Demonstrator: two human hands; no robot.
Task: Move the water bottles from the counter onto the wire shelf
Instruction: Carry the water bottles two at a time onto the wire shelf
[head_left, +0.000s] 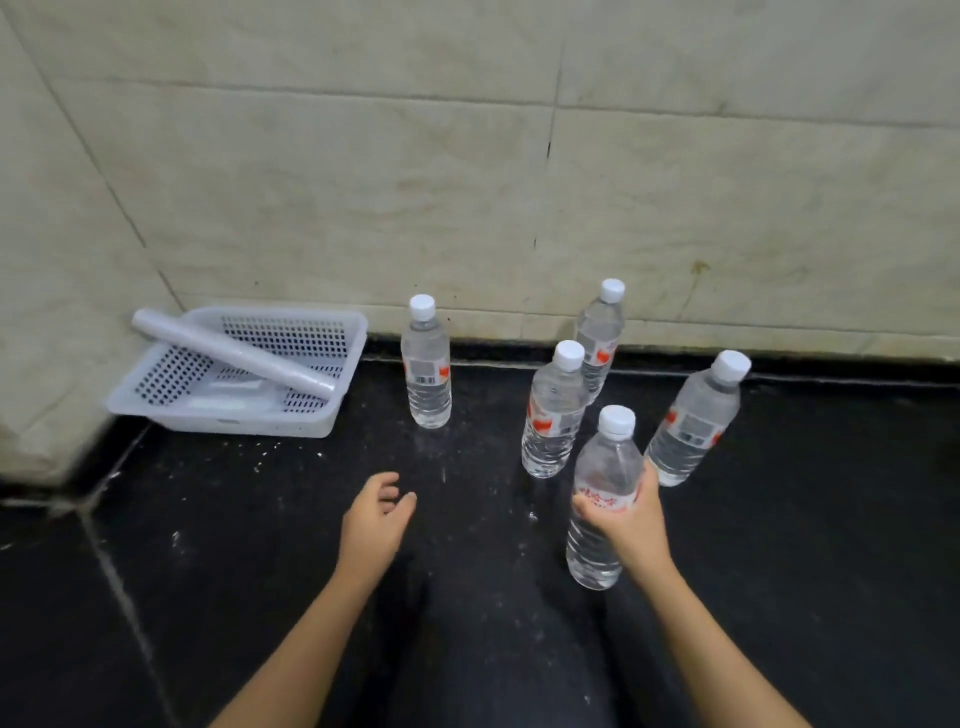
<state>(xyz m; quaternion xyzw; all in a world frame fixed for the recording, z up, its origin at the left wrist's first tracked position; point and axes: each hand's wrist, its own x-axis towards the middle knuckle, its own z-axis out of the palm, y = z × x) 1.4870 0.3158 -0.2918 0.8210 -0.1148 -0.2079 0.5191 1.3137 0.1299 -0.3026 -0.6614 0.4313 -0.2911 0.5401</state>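
A pale tiled wall, matt and faintly stained with thin dark seams, fills the upper half of the frame. Below it lies a black stone counter, polished, speckled with white crumbs and crossed by a light joint at the lower left. At the left centre, in the corner, sits one white plastic basket, rectangular with perforated walls. One cylindrical roll of clear film rests slantwise across its rim. Five clear plastic water bottles stand right of the basket, each ribbed, filled, white-capped and wearing a red-and-white label. The left bottle stands alone just beside the basket. The rear bottle stands close to the wall, and the middle bottle is just in front of it. The right bottle stands at the right centre. The nearest bottle, lower right of centre, is in the right hand, whose fingers and thumb wrap round its labelled waist from the near side. Whether its base touches the counter cannot be told. The left hand, at bottom centre, hovers over the counter with its fingers loosely curved, holding nothing and well apart from every bottle.
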